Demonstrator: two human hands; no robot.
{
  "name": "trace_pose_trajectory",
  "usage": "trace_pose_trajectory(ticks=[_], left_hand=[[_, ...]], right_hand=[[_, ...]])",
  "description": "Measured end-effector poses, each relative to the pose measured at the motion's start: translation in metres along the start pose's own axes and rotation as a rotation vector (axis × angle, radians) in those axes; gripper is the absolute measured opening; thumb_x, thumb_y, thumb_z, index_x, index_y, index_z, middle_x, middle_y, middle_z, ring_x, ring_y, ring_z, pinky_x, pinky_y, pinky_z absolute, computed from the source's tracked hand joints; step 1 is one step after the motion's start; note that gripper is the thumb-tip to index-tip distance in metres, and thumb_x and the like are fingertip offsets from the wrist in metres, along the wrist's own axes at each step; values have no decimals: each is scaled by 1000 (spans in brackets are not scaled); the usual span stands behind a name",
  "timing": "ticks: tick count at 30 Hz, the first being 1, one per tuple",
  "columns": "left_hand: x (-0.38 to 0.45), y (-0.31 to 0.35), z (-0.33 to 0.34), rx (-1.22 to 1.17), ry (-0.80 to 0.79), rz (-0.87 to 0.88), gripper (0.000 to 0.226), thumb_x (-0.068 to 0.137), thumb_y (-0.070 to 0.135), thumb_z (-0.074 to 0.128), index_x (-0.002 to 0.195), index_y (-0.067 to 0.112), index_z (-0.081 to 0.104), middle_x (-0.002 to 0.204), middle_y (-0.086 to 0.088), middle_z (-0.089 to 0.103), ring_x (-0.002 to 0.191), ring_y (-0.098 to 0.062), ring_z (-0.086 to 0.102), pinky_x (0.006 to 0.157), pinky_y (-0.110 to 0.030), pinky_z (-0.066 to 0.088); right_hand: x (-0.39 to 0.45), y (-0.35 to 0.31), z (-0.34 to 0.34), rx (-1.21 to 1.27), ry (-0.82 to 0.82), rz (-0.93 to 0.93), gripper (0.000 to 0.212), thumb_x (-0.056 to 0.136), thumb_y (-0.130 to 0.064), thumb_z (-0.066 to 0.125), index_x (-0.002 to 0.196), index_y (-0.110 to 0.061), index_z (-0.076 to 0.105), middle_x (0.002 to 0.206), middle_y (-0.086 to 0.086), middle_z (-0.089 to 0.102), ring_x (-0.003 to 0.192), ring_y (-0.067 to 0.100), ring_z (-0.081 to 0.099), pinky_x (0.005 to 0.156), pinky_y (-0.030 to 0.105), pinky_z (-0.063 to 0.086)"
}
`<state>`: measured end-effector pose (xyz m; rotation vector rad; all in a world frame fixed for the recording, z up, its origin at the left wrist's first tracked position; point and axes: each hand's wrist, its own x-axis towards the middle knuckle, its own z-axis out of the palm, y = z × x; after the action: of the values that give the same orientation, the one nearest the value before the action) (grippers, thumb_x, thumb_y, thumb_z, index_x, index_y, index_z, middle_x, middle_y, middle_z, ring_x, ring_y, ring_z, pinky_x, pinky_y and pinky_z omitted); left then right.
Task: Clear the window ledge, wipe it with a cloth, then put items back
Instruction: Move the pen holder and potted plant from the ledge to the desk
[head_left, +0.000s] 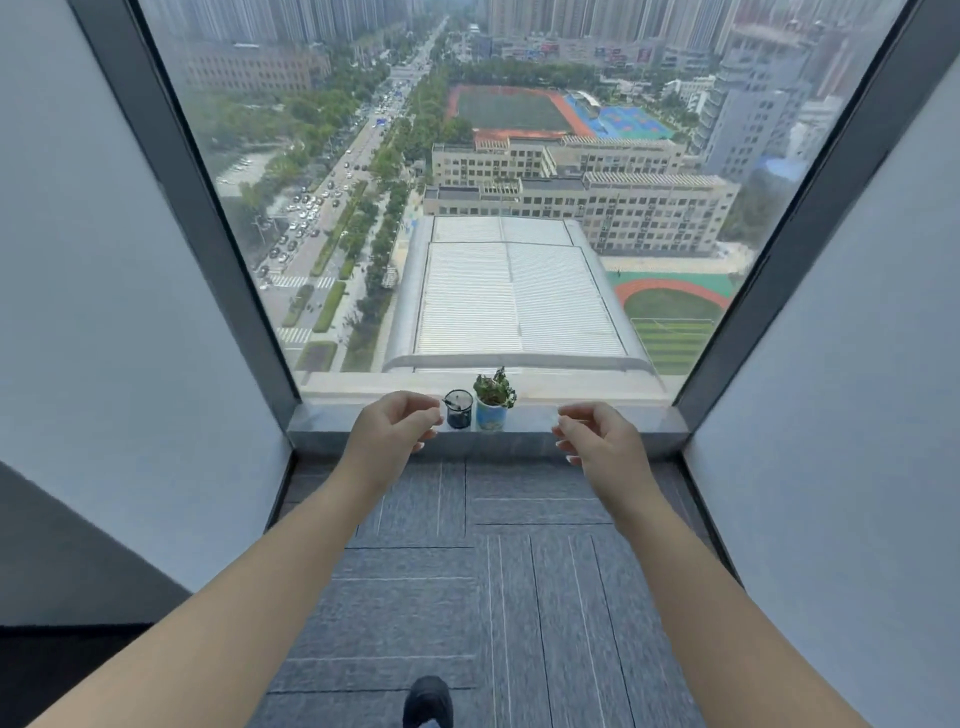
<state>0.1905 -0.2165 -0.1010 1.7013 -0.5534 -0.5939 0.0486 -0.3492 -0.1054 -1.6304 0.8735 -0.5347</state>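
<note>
A low grey window ledge (613, 415) runs along the foot of a tall window. On it stand a small dark glass jar (459, 410) and, touching its right side, a little potted plant (492, 400) in a blue-and-white pot. My left hand (389, 434) hovers just left of the jar, fingers curled and apart, holding nothing. My right hand (597, 434) hangs to the right of the plant, a clear gap away, also loosely open with nothing in it. No cloth is visible.
Grey walls (130, 312) slant in on both sides and narrow the bay. Dark window frames (208, 234) border the glass. Grey striped carpet (493, 571) covers the floor up to the ledge. A dark shoe tip (428, 701) shows at the bottom edge.
</note>
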Motion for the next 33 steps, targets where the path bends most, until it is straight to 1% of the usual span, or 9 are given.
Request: trace_pose_trajectory(ticks=[4,9,12,15,18,21,25,30,33], left_hand=[[98,-22,2,31,-46,-62,18,86,11,51,75,23,58,81,1,60,78,-15,55,74,-26,46],[195,-56,10,78,-50,-157,19,87,12,50,75,26,56,82,3,59,81,-15,55,78,-31,45],[247,-81,20,86,-30,-197,20,86,11,50,74,26,56,80,2,59,83,-18,55,76,-30,45],[299,-116,36,99,-11,-256,10,85,11,53,81,20,58,83,1,59,89,-20,54,86,-36,44],[351,-158,56,122,19,-284,7,85,13,54,90,16,57,84,5,58,92,-18,53,87,-35,43],[400,-205,78,140,35,-323,10,86,13,52,94,15,57,93,0,58,93,-16,52,84,-31,41],[447,-279,101,177,37,-413,15,85,15,52,100,14,57,105,-4,58,95,-16,51,81,-30,37],[489,-383,119,224,53,-480,40,84,17,55,123,14,46,129,-4,48,118,-16,44,91,-28,33],[520,-455,127,254,59,-455,49,82,18,58,128,13,40,140,-7,41,129,-18,36,96,-27,28]], right_hand=[[87,13,23,-5,9,78,10,91,-15,49,86,-23,53,96,6,60,88,19,55,75,26,44],[181,36,42,-11,4,176,8,91,-15,49,88,-21,53,99,6,60,89,19,55,77,29,45],[234,60,55,-18,4,212,19,90,-15,49,79,-29,50,102,8,61,94,21,56,85,36,45],[288,92,69,-25,-19,260,23,91,-15,49,76,-32,49,104,8,61,96,21,56,86,36,45],[343,134,83,-28,-58,309,20,90,-14,50,79,-31,50,104,7,60,95,19,55,84,33,45],[397,182,95,-22,-84,346,16,90,-12,51,83,-27,52,103,8,60,95,20,55,81,31,43],[446,253,119,-44,-94,409,11,88,-11,53,93,-21,54,99,4,60,95,19,55,87,33,45],[491,350,157,-80,-102,432,14,88,-12,54,101,-17,55,95,-5,55,81,0,51,69,13,39],[519,415,185,-85,-83,433,24,88,-11,55,111,-10,55,107,0,57,90,7,52,77,19,39]])
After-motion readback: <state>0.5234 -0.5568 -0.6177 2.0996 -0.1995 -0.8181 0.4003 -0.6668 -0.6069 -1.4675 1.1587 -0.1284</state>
